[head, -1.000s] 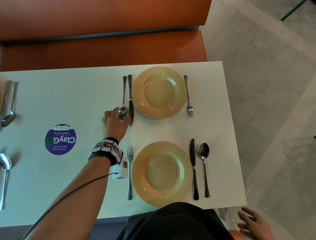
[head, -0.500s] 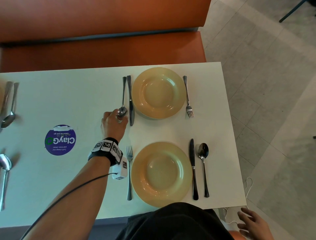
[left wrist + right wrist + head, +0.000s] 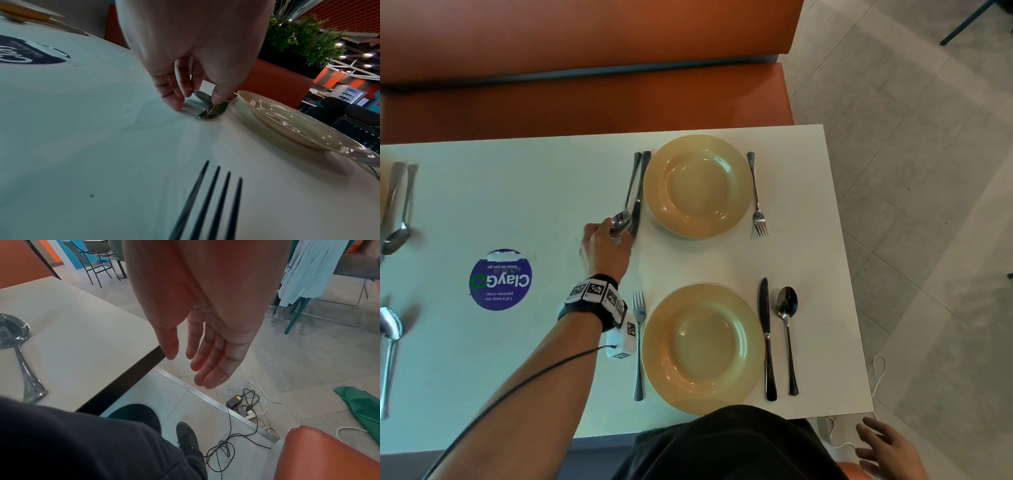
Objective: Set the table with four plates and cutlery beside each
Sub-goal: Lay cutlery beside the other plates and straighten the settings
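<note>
Steel is slippery under my fingertips, and that is the risk: my left hand [image 3: 606,251] pinches the bowl of the spoon [image 3: 627,196] with thumb and fingers curled down onto it, right against the knife [image 3: 639,195] and just short of the far plate [image 3: 697,186]. If I slide it carelessly, I judge the bowl could ride over the blade, knock the knife out of line, or clink the plate's rim, since the 2 handles already nearly touch beyond my grip. My left arm reaches forward over the table [image 3: 517,192], wrist raised, fingertips pointing down, with the near fork [image 3: 639,342] just behind my wrist. My right hand [image 3: 205,353] hangs off the table's near corner, fingers loosely straight, holding nothing.
</note>
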Available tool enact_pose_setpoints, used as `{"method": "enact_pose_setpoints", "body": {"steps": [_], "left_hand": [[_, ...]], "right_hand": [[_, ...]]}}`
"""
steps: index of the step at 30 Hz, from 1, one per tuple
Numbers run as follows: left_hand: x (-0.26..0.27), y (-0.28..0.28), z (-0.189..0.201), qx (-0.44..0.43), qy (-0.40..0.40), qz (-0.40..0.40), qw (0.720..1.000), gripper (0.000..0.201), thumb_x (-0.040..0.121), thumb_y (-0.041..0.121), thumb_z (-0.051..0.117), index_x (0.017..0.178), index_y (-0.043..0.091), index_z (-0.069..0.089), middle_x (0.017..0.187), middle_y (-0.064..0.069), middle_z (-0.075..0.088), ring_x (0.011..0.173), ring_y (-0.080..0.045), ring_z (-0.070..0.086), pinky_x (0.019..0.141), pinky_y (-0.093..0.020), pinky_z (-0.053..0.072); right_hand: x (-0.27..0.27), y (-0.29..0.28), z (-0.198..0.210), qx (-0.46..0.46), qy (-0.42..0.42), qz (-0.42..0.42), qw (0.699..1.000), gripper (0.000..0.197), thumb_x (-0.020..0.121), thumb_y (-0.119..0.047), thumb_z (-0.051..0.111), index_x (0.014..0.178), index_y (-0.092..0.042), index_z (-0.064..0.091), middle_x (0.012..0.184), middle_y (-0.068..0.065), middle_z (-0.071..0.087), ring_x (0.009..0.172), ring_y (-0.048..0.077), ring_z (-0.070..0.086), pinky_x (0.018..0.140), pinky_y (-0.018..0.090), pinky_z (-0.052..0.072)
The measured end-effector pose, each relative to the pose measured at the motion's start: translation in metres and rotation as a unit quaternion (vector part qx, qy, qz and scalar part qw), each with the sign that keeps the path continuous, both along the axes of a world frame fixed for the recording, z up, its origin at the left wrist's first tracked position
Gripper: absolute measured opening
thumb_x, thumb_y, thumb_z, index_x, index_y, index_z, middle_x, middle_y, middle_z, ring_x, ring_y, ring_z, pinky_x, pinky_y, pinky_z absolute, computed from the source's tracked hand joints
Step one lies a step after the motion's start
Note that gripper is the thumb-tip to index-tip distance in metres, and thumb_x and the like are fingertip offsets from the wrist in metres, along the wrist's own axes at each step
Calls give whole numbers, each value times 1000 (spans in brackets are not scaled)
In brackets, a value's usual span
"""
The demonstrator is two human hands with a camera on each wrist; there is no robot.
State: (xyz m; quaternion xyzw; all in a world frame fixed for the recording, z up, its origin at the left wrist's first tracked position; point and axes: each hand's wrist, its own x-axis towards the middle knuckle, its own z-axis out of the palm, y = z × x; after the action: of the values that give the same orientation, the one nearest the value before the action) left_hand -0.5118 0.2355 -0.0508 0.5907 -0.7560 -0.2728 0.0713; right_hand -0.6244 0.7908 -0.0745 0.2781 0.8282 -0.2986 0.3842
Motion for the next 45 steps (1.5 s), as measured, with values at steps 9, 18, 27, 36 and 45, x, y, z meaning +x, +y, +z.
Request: {"method": "enact_pose_setpoints", "body": {"steps": [9,18,27,36,45], "left_hand": [[-6,-2,-2,20,-14,6,1000,29,75,29,68,100,14,68,107,-8,57,88,-34,60,78,-38,51],[-16,-13,-2,10,-73,-25,997,28,76,32,64,92,10,69,96,-14,59,88,-36,59,68,-33,42],[-9,-11,-5,-3,-92,-20,996,32,78,39,64,94,12,72,93,-14,59,85,-36,59,67,-35,46],[-8,-9,-5,1,-87,-27,996,33,76,41,64,91,13,70,91,-12,58,82,-35,59,64,-35,46],[-8,-7,-3,-14,-81,-35,996,35,82,42,65,98,10,70,96,-17,61,89,-37,60,71,-38,47]], "right_hand": [[-1,1,0,-4,3,6,1000,30,92,-9,65,120,0,61,93,20,63,72,35,60,73,43,51],[0,7,-4,5,4,9,1000,29,90,-13,67,117,-3,63,93,17,67,70,36,63,84,55,52],[-1,2,-2,-2,3,4,1000,28,91,-11,67,117,-3,62,97,21,65,70,35,62,78,49,51],[-2,3,-1,1,2,2,1000,27,91,-10,66,117,-2,62,92,19,64,72,35,61,75,45,51],[-1,-1,5,-13,3,-5,1000,17,92,-8,64,109,-6,60,99,24,62,71,35,59,66,37,49]]}}
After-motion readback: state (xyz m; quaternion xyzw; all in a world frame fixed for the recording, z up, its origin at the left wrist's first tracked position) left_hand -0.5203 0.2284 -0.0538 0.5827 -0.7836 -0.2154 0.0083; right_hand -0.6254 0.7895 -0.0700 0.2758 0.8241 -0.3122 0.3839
